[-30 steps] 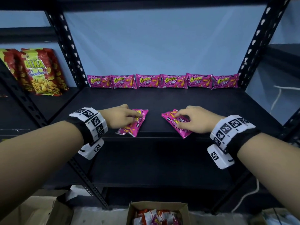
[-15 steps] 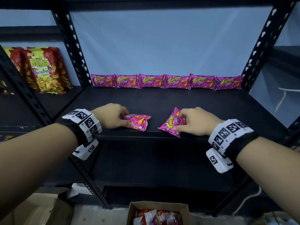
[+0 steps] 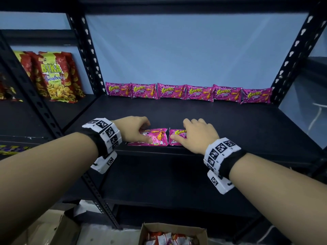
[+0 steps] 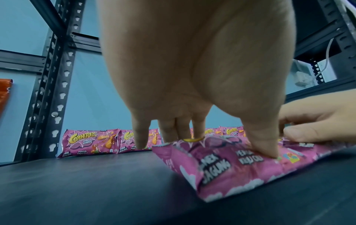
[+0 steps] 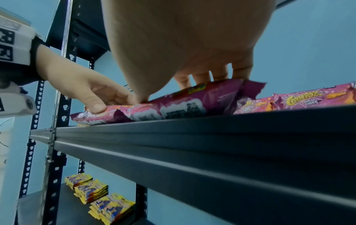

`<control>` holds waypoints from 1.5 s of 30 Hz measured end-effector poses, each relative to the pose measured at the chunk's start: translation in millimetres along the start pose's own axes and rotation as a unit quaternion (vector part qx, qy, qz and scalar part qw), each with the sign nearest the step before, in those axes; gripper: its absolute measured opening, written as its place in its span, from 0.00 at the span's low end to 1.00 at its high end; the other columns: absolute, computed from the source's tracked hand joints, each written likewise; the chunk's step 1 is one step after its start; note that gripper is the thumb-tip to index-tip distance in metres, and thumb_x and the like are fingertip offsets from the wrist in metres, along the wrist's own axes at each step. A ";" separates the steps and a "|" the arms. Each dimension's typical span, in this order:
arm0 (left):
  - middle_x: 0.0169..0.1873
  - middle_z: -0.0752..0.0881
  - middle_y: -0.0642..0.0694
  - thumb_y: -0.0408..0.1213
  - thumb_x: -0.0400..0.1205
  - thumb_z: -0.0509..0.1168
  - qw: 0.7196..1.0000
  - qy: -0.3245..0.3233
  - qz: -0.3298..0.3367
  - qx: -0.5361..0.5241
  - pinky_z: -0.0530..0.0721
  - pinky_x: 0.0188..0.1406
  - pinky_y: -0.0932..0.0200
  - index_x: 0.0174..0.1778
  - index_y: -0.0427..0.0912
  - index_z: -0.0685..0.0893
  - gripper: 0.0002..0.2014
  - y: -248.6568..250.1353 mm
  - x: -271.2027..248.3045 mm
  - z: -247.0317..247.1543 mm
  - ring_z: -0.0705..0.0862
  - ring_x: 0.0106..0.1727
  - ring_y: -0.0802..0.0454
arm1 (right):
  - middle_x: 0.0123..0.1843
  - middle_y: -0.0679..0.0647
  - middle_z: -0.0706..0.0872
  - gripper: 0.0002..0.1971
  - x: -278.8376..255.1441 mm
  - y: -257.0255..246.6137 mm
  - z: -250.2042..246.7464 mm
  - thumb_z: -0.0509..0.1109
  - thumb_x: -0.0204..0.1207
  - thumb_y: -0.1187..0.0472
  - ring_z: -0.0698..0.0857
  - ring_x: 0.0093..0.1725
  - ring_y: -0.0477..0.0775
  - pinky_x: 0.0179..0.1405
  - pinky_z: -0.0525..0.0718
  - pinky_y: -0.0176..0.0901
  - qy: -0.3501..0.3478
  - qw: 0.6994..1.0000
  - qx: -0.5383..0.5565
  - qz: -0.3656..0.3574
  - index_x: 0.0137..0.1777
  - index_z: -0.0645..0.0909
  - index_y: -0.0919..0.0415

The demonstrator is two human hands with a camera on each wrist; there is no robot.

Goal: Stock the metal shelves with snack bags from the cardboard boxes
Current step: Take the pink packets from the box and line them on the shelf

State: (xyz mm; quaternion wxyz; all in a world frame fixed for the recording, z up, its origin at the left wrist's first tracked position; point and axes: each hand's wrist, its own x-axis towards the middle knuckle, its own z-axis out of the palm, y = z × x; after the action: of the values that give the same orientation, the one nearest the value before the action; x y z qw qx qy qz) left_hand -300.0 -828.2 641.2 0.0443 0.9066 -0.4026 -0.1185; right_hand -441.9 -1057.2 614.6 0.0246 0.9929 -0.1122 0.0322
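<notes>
Two pink Corntoz snack bags lie side by side at the front edge of the black metal shelf (image 3: 230,124). My left hand (image 3: 146,131) pinches the left bag (image 3: 157,137), thumb on its face and fingers (image 4: 167,134) over its far edge. My right hand (image 3: 182,129) grips the right bag (image 3: 177,137) the same way, with the thumb (image 5: 141,97) at the near side. The two bags almost touch. A row of several more pink bags (image 3: 187,92) stands along the back of the shelf.
Red Bika bags (image 3: 56,76) stand on the neighbouring shelf at the left. An open cardboard box (image 3: 173,232) of snack bags sits on the floor below. Yellow packets (image 5: 96,196) lie on a lower shelf. Perforated black posts (image 3: 88,55) frame the bay.
Both hands have turned their bags from slanted to square with the shelf edge and brought them together at the front middle.
</notes>
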 end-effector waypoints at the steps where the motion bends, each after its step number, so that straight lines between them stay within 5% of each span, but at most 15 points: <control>1: 0.67 0.83 0.52 0.67 0.75 0.74 1.000 -0.009 0.002 0.002 0.82 0.66 0.55 0.78 0.46 0.75 0.40 0.8 1.4 -2.1 0.84 0.63 0.52 | 0.69 0.53 0.82 0.43 2.9 0.1 -3.2 0.50 0.76 0.18 0.77 0.72 0.60 0.67 0.78 0.62 -0.015 1.000 0.006 -0.006 0.75 0.71 0.52; 6: 0.63 0.85 0.51 0.68 0.73 0.75 0.997 -0.064 0.012 0.036 0.84 0.59 0.56 0.77 0.44 0.78 0.42 3.6 10.5 -14.3 0.85 0.59 0.52 | 0.75 0.51 0.81 0.42 16.2 26.7 -31.4 0.70 0.73 0.26 0.81 0.71 0.56 0.72 0.79 0.60 -0.149 0.984 0.079 -0.055 0.81 0.70 0.50; 9: 0.48 0.89 0.43 0.71 0.68 0.76 0.995 -0.086 0.010 0.056 0.75 0.35 0.58 0.48 0.45 0.83 0.32 3.1 18.3 -14.8 0.84 0.40 0.50 | 0.71 0.51 0.82 0.40 18.1 29.0 -32.8 0.75 0.73 0.30 0.82 0.67 0.54 0.66 0.83 0.51 -0.150 0.980 0.097 -0.084 0.78 0.74 0.53; 11: 0.36 0.84 0.44 0.69 0.68 0.78 0.996 -0.085 0.009 0.031 0.71 0.31 0.56 0.38 0.44 0.76 0.31 4.2 21.2 -15.7 0.76 0.32 0.51 | 0.58 0.45 0.83 0.35 20.8 25.5 -30.4 0.77 0.74 0.33 0.81 0.55 0.50 0.50 0.81 0.43 -0.149 0.979 0.090 -0.109 0.71 0.77 0.56; 13: 0.31 0.77 0.47 0.64 0.70 0.80 0.997 -0.077 0.009 0.017 0.71 0.32 0.55 0.40 0.43 0.75 0.29 5.4 21.9 -21.4 0.73 0.31 0.51 | 0.43 0.45 0.78 0.27 26.6 21.1 -32.7 0.79 0.73 0.35 0.77 0.40 0.48 0.34 0.72 0.41 -0.154 0.977 0.086 -0.117 0.55 0.77 0.57; 17: 0.32 0.74 0.48 0.60 0.68 0.82 0.997 -0.069 0.016 0.006 0.69 0.32 0.54 0.42 0.43 0.75 0.29 -9.2 24.8 -37.8 0.72 0.32 0.51 | 0.37 0.51 0.75 0.29 50.9 10.9 -48.9 0.82 0.70 0.35 0.71 0.34 0.50 0.33 0.67 0.47 -0.143 0.976 0.096 -0.133 0.44 0.73 0.58; 22: 0.36 0.78 0.51 0.62 0.78 0.73 0.999 -0.014 -0.001 0.050 0.69 0.32 0.55 0.44 0.46 0.76 0.23 -52.0 31.3 -59.9 0.75 0.34 0.55 | 0.40 0.45 0.75 0.26 97.9 -14.7 -67.6 0.76 0.76 0.34 0.74 0.36 0.45 0.33 0.69 0.40 -0.099 0.977 0.118 -0.149 0.52 0.74 0.57; 27: 0.41 0.80 0.51 0.44 0.85 0.66 0.994 0.013 -0.063 0.083 0.76 0.41 0.56 0.63 0.37 0.79 0.16 -104.7 58.7 -82.8 0.78 0.41 0.52 | 0.39 0.46 0.73 0.16 162.8 -55.0 -67.5 0.68 0.86 0.48 0.74 0.37 0.47 0.35 0.70 0.45 -0.097 0.983 0.096 -0.121 0.56 0.72 0.62; 30: 0.37 0.74 0.54 0.41 0.83 0.69 0.989 0.012 -0.082 0.122 0.72 0.36 0.57 0.56 0.43 0.77 0.11 -135.4 82.5 -94.5 0.75 0.42 0.50 | 0.42 0.62 0.82 0.19 202.6 -77.0 -65.9 0.74 0.80 0.52 0.79 0.40 0.58 0.42 0.81 0.55 -0.095 0.986 0.084 -0.108 0.55 0.79 0.70; 32: 0.36 0.76 0.51 0.40 0.80 0.73 0.986 0.015 -0.096 0.133 0.75 0.36 0.55 0.50 0.44 0.76 0.12 -156.6 101.5 -100.2 0.76 0.42 0.48 | 0.54 0.69 0.88 0.24 226.9 -88.9 -64.6 0.79 0.75 0.52 0.86 0.49 0.68 0.50 0.86 0.57 -0.079 0.988 0.089 -0.103 0.61 0.83 0.71; 37: 0.46 0.83 0.45 0.40 0.77 0.78 0.981 0.025 -0.111 0.159 0.75 0.43 0.56 0.51 0.43 0.80 0.15 -190.4 143.0 -109.5 0.80 0.46 0.45 | 0.55 0.57 0.89 0.21 281.0 -107.9 -54.1 0.82 0.75 0.51 0.88 0.52 0.61 0.51 0.86 0.49 -0.055 0.989 0.114 -0.072 0.62 0.84 0.60; 41: 0.51 0.89 0.40 0.39 0.75 0.79 0.980 0.051 -0.115 0.156 0.83 0.46 0.51 0.54 0.37 0.87 0.15 -204.1 161.1 -111.2 0.86 0.50 0.40 | 0.54 0.63 0.90 0.19 305.9 -115.2 -42.7 0.80 0.77 0.53 0.89 0.56 0.65 0.54 0.88 0.54 -0.038 0.991 0.118 -0.059 0.61 0.86 0.64; 45: 0.52 0.87 0.43 0.34 0.74 0.78 0.982 0.102 -0.108 0.113 0.84 0.50 0.51 0.59 0.42 0.86 0.17 -212.1 166.8 -109.2 0.84 0.53 0.42 | 0.55 0.52 0.86 0.15 316.2 -114.0 -35.6 0.80 0.77 0.52 0.85 0.58 0.59 0.58 0.86 0.53 -0.004 0.992 0.116 -0.050 0.60 0.85 0.54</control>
State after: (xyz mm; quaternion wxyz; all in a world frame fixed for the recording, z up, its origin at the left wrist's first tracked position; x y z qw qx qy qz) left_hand -11.9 -810.8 679.7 -0.0302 0.9514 -0.3062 0.0166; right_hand -110.8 -1014.1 667.3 -0.0900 0.9935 -0.0582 0.0393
